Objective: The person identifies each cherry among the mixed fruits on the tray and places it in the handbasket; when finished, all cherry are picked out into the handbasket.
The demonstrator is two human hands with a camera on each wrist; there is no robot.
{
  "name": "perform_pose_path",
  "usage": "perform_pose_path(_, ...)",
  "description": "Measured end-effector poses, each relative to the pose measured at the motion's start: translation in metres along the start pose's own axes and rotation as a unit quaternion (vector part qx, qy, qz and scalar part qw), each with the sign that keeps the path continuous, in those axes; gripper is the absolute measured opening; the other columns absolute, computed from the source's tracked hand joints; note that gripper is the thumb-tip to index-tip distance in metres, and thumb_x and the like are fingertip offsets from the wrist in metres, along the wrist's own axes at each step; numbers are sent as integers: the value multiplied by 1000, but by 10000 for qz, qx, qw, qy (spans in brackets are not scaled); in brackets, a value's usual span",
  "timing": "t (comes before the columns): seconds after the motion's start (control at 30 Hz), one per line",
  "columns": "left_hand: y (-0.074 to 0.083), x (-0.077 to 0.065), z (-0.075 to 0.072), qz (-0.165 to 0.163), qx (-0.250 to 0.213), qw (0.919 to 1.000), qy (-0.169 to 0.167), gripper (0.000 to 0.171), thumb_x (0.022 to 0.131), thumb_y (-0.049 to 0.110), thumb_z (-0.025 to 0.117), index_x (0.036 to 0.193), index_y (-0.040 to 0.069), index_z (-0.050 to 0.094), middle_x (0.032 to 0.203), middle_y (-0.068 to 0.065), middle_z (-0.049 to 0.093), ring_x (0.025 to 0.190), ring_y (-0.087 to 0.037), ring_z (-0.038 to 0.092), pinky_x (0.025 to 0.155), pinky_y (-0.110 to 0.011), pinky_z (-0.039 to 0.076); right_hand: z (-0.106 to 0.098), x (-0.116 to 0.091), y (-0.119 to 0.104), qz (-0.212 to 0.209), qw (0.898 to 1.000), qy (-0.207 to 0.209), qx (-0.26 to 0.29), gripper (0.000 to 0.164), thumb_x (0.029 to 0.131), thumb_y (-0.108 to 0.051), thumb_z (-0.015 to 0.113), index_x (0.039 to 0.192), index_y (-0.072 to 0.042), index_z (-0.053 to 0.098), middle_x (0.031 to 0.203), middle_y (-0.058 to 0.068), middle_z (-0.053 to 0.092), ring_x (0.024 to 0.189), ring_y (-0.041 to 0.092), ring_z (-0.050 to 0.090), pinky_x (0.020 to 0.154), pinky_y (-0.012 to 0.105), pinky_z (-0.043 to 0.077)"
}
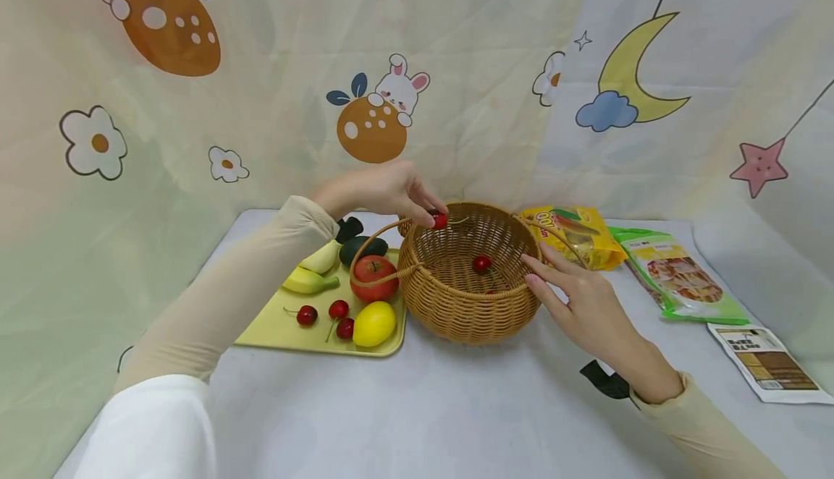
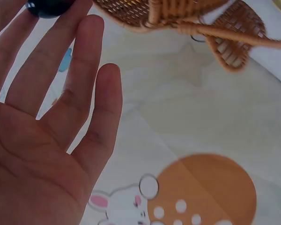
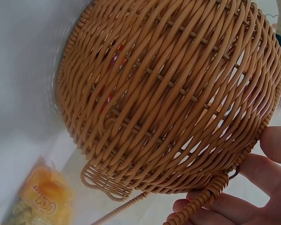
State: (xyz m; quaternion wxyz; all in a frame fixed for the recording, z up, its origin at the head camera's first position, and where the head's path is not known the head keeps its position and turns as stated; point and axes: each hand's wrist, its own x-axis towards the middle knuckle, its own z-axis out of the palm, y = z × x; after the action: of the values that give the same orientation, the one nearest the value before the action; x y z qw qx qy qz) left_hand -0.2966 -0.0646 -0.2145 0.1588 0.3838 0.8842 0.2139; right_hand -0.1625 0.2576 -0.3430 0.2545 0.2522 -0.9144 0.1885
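My left hand (image 1: 394, 193) pinches a red cherry (image 1: 440, 221) with a green stem between thumb and fingertips, over the left rim of a round wicker basket (image 1: 469, 312). The cherry looks dark at the top of the left wrist view. Inside the basket lies another cherry (image 1: 481, 264), with a bit of red showing near the front wall. With fingers mostly straight, my right hand (image 1: 586, 305) touches the basket's right rim beside the handle joint. In the right wrist view its thumb (image 3: 275, 144) is at the rim. The two handles (image 1: 373, 242) are folded outward.
Left of the basket, a yellow tray (image 1: 287, 338) bears several cherries, a lemon (image 1: 374, 324), a red apple (image 1: 374, 278), a banana (image 1: 309, 281) and a dark green fruit (image 1: 363, 251). On the right lie a yellow snack bag (image 1: 576, 236), a green-edged bag (image 1: 680, 276) and a white packet (image 1: 769, 363).
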Motion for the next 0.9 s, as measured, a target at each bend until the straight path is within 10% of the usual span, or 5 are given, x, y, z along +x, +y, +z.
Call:
perform_pose_path(0.4, 6, 63, 36, 507, -446, 9968, -435, 28, 93, 17, 77, 121, 11, 78, 119, -5, 77, 110, -14, 74, 78, -20, 53, 1, 0, -1, 67, 9999, -94, -33, 39, 102, -23, 65, 139, -11, 66, 148, 28, 54, 42, -5, 13, 47, 21, 27)
perform_pose_path(0.9, 24, 82, 33, 677, -252, 9962, -491, 27, 93, 18, 78, 119, 13, 79, 121, -3, 77, 106, -10, 75, 89, -27, 58, -1, 0, -1, 88, 9999, -50, -80, 39, 102, -23, 65, 138, -11, 66, 147, 28, 55, 42, -5, 13, 46, 20, 26)
